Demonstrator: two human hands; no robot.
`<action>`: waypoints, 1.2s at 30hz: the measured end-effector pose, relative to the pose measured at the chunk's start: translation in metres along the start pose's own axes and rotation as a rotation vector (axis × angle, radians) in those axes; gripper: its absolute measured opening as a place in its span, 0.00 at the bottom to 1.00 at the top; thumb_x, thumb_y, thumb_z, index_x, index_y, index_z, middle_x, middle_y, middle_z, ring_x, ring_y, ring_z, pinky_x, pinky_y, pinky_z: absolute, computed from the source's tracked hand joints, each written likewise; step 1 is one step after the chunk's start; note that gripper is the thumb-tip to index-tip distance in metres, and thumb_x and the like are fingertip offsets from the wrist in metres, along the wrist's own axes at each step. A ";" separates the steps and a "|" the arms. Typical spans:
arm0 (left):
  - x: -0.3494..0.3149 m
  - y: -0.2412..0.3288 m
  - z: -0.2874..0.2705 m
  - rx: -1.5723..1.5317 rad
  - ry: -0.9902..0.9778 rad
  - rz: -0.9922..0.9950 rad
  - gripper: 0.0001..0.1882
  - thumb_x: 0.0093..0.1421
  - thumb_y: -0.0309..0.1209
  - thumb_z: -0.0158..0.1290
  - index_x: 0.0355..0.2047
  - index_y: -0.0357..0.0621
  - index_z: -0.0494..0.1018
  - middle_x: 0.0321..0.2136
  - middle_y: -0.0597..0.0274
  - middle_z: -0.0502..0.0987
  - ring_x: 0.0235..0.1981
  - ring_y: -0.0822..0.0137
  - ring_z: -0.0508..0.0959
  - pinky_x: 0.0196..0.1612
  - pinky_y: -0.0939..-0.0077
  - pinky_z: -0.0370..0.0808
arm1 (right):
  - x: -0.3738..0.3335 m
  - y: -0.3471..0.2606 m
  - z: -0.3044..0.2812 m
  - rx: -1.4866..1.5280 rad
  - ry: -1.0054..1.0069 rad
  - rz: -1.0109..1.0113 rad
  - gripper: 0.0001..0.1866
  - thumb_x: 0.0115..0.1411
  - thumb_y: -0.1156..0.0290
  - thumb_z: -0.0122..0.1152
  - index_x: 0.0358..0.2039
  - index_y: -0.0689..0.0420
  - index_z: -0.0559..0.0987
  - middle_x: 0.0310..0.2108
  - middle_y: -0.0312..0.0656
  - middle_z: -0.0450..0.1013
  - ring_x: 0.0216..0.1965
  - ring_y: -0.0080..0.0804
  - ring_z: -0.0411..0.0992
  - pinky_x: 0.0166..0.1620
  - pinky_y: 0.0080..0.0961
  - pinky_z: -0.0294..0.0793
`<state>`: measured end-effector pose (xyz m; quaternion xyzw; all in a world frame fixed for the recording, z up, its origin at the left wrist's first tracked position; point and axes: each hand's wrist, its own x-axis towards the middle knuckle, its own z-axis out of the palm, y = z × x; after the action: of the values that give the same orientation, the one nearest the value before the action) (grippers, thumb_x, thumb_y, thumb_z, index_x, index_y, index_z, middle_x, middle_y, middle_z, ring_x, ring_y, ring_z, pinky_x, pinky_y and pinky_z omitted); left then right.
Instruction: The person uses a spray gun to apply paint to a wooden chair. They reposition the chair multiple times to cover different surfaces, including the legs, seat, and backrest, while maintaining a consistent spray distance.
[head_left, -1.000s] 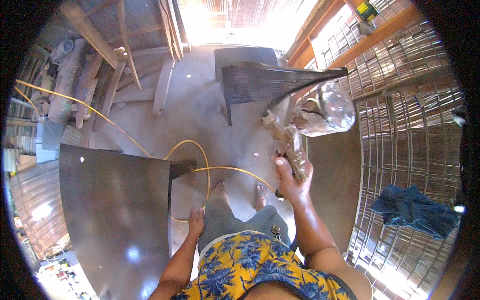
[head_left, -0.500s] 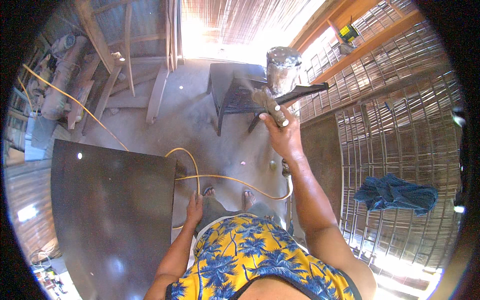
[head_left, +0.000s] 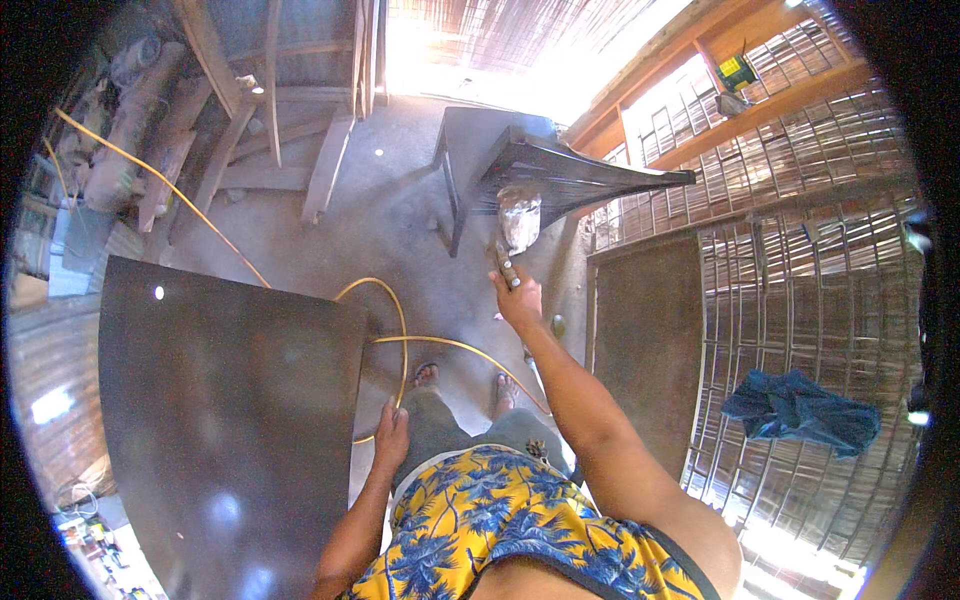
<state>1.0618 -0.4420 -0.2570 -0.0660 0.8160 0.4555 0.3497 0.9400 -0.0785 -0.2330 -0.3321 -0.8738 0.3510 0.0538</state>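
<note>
Spray gun point(head_left: 508, 268) with smeared cup point(head_left: 520, 222), gripped in your right hand point(head_left: 522, 302), yellow hose point(head_left: 405, 345), held in your left hand point(head_left: 393, 437), dark legged furniture point(head_left: 488, 126) beyond

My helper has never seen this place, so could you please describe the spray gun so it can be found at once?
Look at the dark furniture with legs, near the upper middle of the picture. In front of it, the person's right hand holds the spray gun. A pale, shiny cup sets it apart from that furniture and the thin yellow hose.
</note>
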 end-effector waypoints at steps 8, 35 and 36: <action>0.010 0.006 -0.013 0.114 -0.040 0.110 0.34 0.76 0.49 0.41 0.71 0.37 0.60 0.70 0.36 0.63 0.72 0.43 0.62 0.73 0.59 0.56 | -0.066 -0.030 -0.111 0.158 -0.002 -0.032 0.21 0.62 0.55 0.72 0.45 0.59 0.81 0.30 0.55 0.81 0.37 0.53 0.82 0.39 0.46 0.79; 0.170 0.614 0.032 0.408 -0.449 0.606 0.36 0.76 0.57 0.39 0.63 0.37 0.72 0.59 0.50 0.77 0.59 0.55 0.77 0.67 0.61 0.69 | -0.099 0.202 -0.293 0.627 0.245 0.059 0.17 0.66 0.60 0.61 0.39 0.64 0.80 0.18 0.34 0.72 0.19 0.21 0.69 0.25 0.24 0.69; 0.192 0.626 0.048 0.480 -0.491 0.537 0.37 0.75 0.59 0.39 0.63 0.37 0.72 0.59 0.50 0.77 0.59 0.55 0.77 0.67 0.61 0.69 | -0.099 0.202 -0.292 0.615 0.244 0.100 0.17 0.66 0.59 0.61 0.39 0.64 0.80 0.18 0.34 0.72 0.19 0.21 0.69 0.25 0.24 0.69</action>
<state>0.6768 -0.0028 0.0418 0.3422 0.7797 0.3297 0.4077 1.2219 0.1364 -0.1318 -0.3824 -0.6967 0.5581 0.2385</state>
